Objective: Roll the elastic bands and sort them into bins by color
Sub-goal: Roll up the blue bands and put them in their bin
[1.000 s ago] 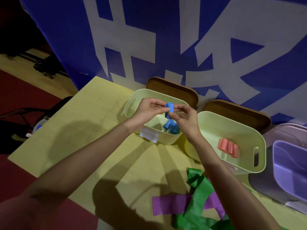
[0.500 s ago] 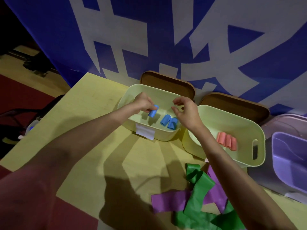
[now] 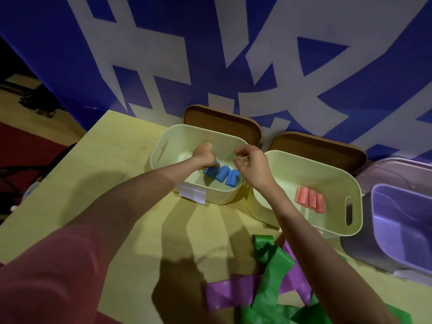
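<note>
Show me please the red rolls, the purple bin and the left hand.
red rolls [image 3: 309, 199], head view, on the middle roll.
purple bin [image 3: 383, 220], head view, on its left wall.
left hand [image 3: 205, 155], head view, on the back of the hand.

— What sort of place is this?
— A hall or event space, it seems: a large blue banner [image 3: 233, 54] with white characters hangs right behind a plain tabletop [image 3: 112, 183].
— Anything else?
— Red carpet [image 3: 28, 146] on the floor, and dark equipment [image 3: 35, 101] at the left.
</note>
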The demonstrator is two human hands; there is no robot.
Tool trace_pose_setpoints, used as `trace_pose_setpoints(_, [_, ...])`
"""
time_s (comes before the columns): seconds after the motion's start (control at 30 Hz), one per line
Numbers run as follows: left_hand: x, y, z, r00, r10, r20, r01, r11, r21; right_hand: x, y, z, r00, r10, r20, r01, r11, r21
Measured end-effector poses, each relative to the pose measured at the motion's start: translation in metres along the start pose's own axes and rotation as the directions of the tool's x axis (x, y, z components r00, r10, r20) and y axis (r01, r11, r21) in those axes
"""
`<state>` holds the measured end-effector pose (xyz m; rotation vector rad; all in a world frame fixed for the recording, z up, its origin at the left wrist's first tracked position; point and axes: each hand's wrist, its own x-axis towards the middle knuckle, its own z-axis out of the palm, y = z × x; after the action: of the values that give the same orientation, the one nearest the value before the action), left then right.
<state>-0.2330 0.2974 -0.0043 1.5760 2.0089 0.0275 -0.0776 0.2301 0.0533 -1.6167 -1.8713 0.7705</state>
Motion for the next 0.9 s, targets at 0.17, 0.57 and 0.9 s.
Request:
trace_pose_setpoints(0.17, [0.001,0.003,0.004,1.0,-0.013,0.028,0.013,1.0,-0.018,-0.002,0.001,0.0,1.0,-0.015,-0.001,0.015,1.0,-0.006])
trace_pose_setpoints(0.57, [-0.004,-0.001,-0.011,0.995,-0.035,0.09,0.042,0.996,-0.077,0.001,-0.003,-0.002,1.0,-0.012,0.029,0.012,1.0,-0.018])
trace_pose_setpoints(0.9, [-0.007,-0.012,-0.013,0.996,-0.045,0.079,0.057,0.985,-0.162,0.002,-0.006,-0.007,0.999,-0.001,0.035,0.002,0.999,-0.042])
